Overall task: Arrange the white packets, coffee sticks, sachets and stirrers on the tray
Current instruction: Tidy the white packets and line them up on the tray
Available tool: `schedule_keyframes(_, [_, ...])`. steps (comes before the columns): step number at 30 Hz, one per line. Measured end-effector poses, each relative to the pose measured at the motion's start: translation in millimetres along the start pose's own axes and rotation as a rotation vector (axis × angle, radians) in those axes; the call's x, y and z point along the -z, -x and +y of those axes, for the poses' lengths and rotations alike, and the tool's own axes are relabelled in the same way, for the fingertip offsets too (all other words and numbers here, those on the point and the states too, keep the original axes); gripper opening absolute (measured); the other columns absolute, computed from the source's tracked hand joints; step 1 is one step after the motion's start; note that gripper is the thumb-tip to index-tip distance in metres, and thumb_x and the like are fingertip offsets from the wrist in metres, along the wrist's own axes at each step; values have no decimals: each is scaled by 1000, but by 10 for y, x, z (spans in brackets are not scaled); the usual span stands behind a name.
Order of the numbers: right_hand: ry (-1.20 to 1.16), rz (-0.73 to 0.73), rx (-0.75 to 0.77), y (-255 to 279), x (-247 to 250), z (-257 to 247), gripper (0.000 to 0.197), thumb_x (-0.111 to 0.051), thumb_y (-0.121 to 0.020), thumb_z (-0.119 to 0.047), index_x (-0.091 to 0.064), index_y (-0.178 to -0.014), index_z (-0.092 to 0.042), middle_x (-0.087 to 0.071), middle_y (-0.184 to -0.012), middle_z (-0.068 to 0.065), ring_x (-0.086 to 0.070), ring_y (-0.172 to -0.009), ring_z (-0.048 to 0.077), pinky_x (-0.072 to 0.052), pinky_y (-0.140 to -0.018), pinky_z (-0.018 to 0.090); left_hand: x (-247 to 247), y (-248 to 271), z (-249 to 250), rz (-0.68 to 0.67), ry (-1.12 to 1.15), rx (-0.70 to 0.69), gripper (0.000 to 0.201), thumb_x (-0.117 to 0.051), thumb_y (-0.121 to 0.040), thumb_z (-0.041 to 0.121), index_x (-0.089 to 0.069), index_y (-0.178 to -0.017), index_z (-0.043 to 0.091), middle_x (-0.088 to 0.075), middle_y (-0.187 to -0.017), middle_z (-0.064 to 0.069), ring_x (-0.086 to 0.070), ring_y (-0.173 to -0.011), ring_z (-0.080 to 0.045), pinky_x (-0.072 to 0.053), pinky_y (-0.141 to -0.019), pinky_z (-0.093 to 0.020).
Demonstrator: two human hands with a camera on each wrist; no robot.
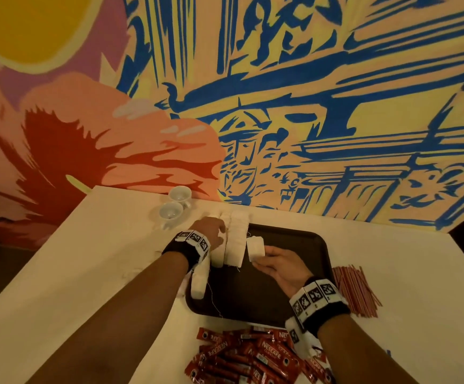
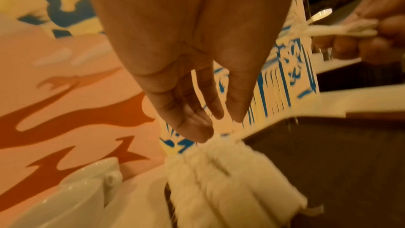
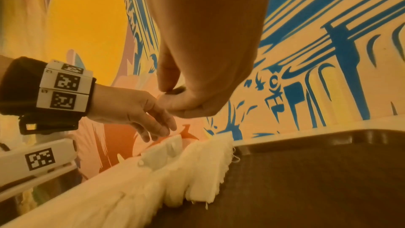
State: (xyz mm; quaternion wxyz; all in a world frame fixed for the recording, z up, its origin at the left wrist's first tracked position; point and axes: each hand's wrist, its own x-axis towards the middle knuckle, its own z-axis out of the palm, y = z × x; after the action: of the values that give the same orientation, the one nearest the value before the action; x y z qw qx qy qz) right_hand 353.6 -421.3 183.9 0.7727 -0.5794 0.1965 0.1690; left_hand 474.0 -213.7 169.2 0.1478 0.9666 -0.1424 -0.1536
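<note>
Nescafé coffee sticks [image 1: 253, 356] heaped at lower centre, right hand [image 1: 278, 266] pinching one white packet [image 1: 255, 248] mid-frame over the dark tray [image 1: 294, 273], left hand [image 1: 211, 231] loose-fingered beside the packet row [image 1: 236, 242]; likely light, soft, best taken by edges.

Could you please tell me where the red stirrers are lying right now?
In the head view, the red stirrers lie in a loose bundle on the white table, just off the dark tray's right edge, beyond the right hand.

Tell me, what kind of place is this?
Probably a café or hotel coffee corner: a painted mural covers the wall, two white cups stand on the table, and Nescafé coffee sticks lie beside a dark serving tray.
</note>
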Motion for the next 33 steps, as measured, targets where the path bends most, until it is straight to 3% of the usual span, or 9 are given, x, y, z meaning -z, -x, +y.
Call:
schedule_keyframes(4, [39,-84,112,327,-104,-108,30,-65,-93,5,-69,-121,-4,-76,-116,9,-71,-113,21,-55,-99,34,355,412,209,87,362,-111,20,-69,-90,34,-73,-104,19,-72,-103,2,-68,-96,-18,-56,-87,-34])
schedule_keyframes(8, [128,-120,215,669,-199,-139,35,-72,-87,4,-69,-120,-7,-77,-113,9,-73,-108,21,-56,-97,34,571,868,426,-41,629,-166,35,-62,-96,44,-71,-110,13,-73,-102,-3,-71,-91,-22,-59,-80,-36])
schedule_keyframes(13, [191,-102,295,928,-264,-55,36,-75,-83,6,-69,-117,-2,-75,-112,18,-72,-106,28,-58,-96,36,602,1260,555,-73,528,-280,26,-72,-91,33,-72,-108,13,-73,-101,-12,-71,-84,-25,-60,-74,-32])
schedule_keyframes(17, [238,-103,325,1060,-316,-66,32,-71,-86,9,-70,-115,-6,-77,-105,12,-74,-100,23,-59,-89,30,640,1407,589,1,500,-301,24,-76,-89,22,-72,-107,7,-73,-94,-15,-68,-74,-20,-56,-63,-20])
schedule_keyframes(19, [271,-90,326,1092,-333,-71,31,-68,-87,12,-72,-110,-8,-78,-100,9,-74,-95,20,-60,-85,29,665,1467,603,-14,522,-298,28,-79,-86,24,-72,-108,8,-73,-93,-15,-68,-74,-19,-57,-65,-22])
schedule_keyframes(23, [270,-77,314,1078,-329,-54,30,-68,-85,14,-72,-105,-7,-77,-104,16,-73,-96,23,-60,-88,31,698,1522,583,-94,644,-250,32,-72,-91,36,-74,-105,8,-73,-89,-14,-68,-74,-19,-60,-72,-28])
schedule_keyframes(26, [278,-87,293,1050,-325,-36,28,-69,-85,13,-73,-106,-7,-77,-103,14,-74,-96,21,-59,-87,28,690,1505,531,-123,775,-219,26,-65,-97,23,-72,-108,0,-70,-85,-10,-68,-74,-17,-60,-72,-27])
schedule_keyframes(29, [293,-92,288,1024,-322,-10,28,-70,-85,11,-73,-106,-7,-78,-102,12,-74,-96,20,-59,-86,26,636,1495,496,-115,744,-249,20,-67,-93,7,-69,-113,0,-71,-81,-8,-69,-71,-13,-59,-70,-23])
schedule_keyframes(33, [313,-92,245,1016,-259,56,33,-70,-88,7,-70,-117,-7,-77,-106,11,-73,-102,22,-59,-86,27,557,1424,461,-73,668,-283,17,-72,-90,6,-72,-107,4,-72,-81,-12,-69,-70,-12,-57,-67,-21])
